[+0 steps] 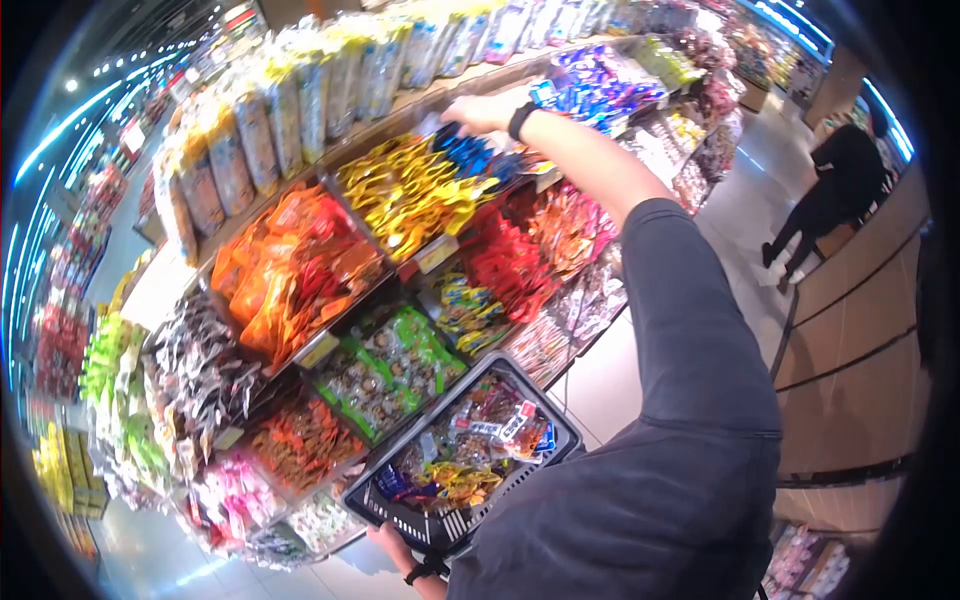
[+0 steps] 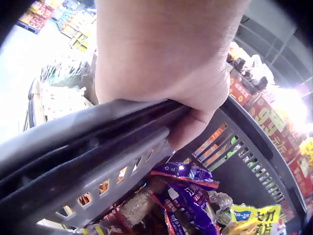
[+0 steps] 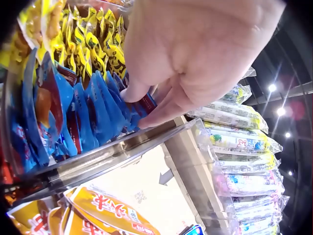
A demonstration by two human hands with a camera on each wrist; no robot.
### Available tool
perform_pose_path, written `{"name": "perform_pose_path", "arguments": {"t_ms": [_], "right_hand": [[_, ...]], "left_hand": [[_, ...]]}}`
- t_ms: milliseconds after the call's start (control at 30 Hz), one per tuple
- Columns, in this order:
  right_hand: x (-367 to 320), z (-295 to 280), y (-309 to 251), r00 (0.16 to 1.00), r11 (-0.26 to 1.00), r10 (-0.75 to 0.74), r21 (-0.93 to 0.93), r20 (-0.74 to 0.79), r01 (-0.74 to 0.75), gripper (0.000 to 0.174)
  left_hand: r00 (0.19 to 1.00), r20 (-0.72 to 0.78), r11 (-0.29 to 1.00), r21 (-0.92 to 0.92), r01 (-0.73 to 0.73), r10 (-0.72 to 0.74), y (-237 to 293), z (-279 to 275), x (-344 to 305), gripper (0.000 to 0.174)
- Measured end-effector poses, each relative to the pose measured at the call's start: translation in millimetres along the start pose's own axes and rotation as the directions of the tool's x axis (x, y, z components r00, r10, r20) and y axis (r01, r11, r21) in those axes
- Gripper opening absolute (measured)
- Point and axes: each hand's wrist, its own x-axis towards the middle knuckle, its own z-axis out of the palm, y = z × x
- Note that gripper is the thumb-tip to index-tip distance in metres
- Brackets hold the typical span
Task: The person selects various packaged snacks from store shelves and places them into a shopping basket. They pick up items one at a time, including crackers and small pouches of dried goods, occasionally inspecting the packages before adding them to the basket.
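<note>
In the head view my right hand (image 1: pixel 482 113) reaches into a bin at the blue packets (image 1: pixel 462 152), beside yellow packets (image 1: pixel 410 195). The right wrist view shows that hand (image 3: pixel 195 58) with thumb and fingers pinching the end of the row of blue packets (image 3: pixel 98 110). My left hand (image 1: pixel 392 548) grips the rim of a dark basket (image 1: pixel 357 492). Seen from the left wrist, the fingers of the left hand (image 2: pixel 166 73) curl over the basket's rim (image 2: pixel 73 125); purple packets (image 2: pixel 188 200) and a yellow packet (image 2: pixel 254 218) lie inside.
Orange packets (image 1: pixel 290 265) and green packets (image 1: pixel 390 365) fill neighbouring bins. Tall clear bags (image 1: pixel 285 125) line the back of the display. A person in black (image 1: pixel 845 180) is at the far right, beyond the aisle (image 1: pixel 735 215).
</note>
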Motion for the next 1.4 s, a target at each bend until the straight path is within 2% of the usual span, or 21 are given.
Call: {"name": "perform_pose_path", "arguments": {"t_ms": [67, 100, 167, 267, 533, 600, 733, 833, 900, 933, 967, 1000, 1033, 1067, 1100, 1133, 1167, 1200, 1233, 1267, 1400], "right_hand": [[4, -2, -10, 0.999, 0.999, 0.030, -0.038, 0.010, -0.030, 0.020], [7, -3, -19, 0.988, 0.986, 0.151, -0.076, 0.036, -0.148, 0.018], [0, -8, -32, 0.992, 0.980, 0.061, -0.183, -0.107, -0.080, 0.015], [9, 3, -34, 0.990, 0.920, 0.024, -0.384, -0.142, -0.077, 0.014], [-6, -18, -36, 0.980, 0.905, 0.011, -0.414, -0.201, -0.095, 0.014], [-16, -36, -38, 0.974, 0.931, 0.096, -0.327, -0.204, -0.160, 0.013], [-43, -63, -34, 0.886, 0.942, 0.106, -0.241, -0.451, -0.235, 0.016], [-77, -93, -59, 0.785, 0.921, 0.384, 0.143, -0.486, -0.361, 0.019], [-110, -120, -97, 0.684, 0.891, 0.453, 0.279, -0.572, -0.357, 0.023], [-126, -119, -106, 0.612, 0.921, 0.383, 0.335, -0.692, -0.197, 0.026], [-147, -118, -117, 0.667, 0.822, 0.510, 0.535, -0.543, -0.194, 0.026], [-166, -124, -147, 0.676, 0.633, 0.675, 0.702, -0.295, -0.326, 0.024], [-185, -134, -183, 0.657, 0.470, 0.745, 0.790, -0.117, -0.393, 0.025], [-210, -98, -163, 0.810, 0.268, 0.586, 0.943, 0.004, -0.198, 0.028], [-224, -115, -219, 0.782, 0.125, 0.612, 0.961, 0.122, -0.248, 0.031], [-239, -116, -246, 0.774, 0.040, 0.538, 0.907, 0.335, -0.420, 0.030], [-253, -103, -273, 0.782, 0.037, 0.493, 0.889, 0.382, -0.457, 0.030], [-258, -94, -300, 0.770, 0.031, 0.467, 0.862, 0.435, -0.505, 0.022], [-265, -72, -318, 0.782, -0.035, 0.374, 0.851, 0.498, -0.524, 0.021], [-269, -57, -339, 0.740, -0.015, 0.337, 0.789, 0.582, -0.614, 0.020], [-277, 30, -410, 0.642, -0.190, 0.051, 0.638, 0.765, -0.746, 0.020]], "left_hand": [[0.997, 0.073, 0.999, 0.051, 0.001, -0.004, -15, -7, 11, 0.038], [0.998, -0.021, 0.994, -0.097, -0.054, 0.052, -30, -1, 13, 0.039], [0.998, -0.038, 0.995, -0.076, -0.059, 0.057, -36, 11, 15, 0.039], [0.999, -0.016, 0.999, -0.013, -0.042, 0.041, -23, 28, 9, 0.040], [0.998, 0.048, 0.999, 0.027, -0.036, 0.034, -20, 38, 18, 0.040], [0.997, 0.061, 0.999, 0.025, -0.038, 0.036, -21, 38, 20, 0.040], [0.996, 0.082, 0.999, 0.014, -0.044, 0.043, -30, 32, 26, 0.040], [0.994, 0.098, 0.999, -0.008, -0.050, 0.051, -45, 21, 31, 0.041], [0.991, 0.120, 0.997, -0.047, -0.054, 0.059, -65, 6, 41, 0.041], [0.989, 0.136, 0.996, -0.074, -0.053, 0.062, -79, -1, 49, 0.041], [0.984, 0.165, 0.991, -0.119, -0.052, 0.072, -94, -8, 60, 0.041], [0.977, 0.201, 0.982, -0.185, -0.037, 0.075, -120, -22, 75, 0.041], [0.985, 0.096, 0.985, -0.112, -0.135, 0.146, -51, -12, 22, 0.033], [0.928, 0.276, 0.882, 0.330, -0.336, 0.250, -68, -21, 37, 0.027], [0.950, 0.204, 0.955, 0.131, -0.267, 0.237, -112, -23, 51, 0.025], [0.871, 0.334, 0.640, 0.590, -0.492, 0.362, -62, -25, 24, 0.030], [0.937, 0.184, 0.868, 0.355, -0.346, 0.298, -73, -21, 30, 0.030], [0.993, 0.067, 0.995, -0.015, -0.094, 0.095, -94, -16, 45, 0.027], [0.980, 0.086, 0.976, 0.108, -0.189, 0.180, -2, -7, 2, 0.013], [0.991, 0.076, 0.994, -0.014, -0.108, 0.108, -27, -3, 21, 0.011], [0.993, 0.105, 0.997, -0.047, -0.057, 0.062, -10, -1, 11, 0.013]]}}
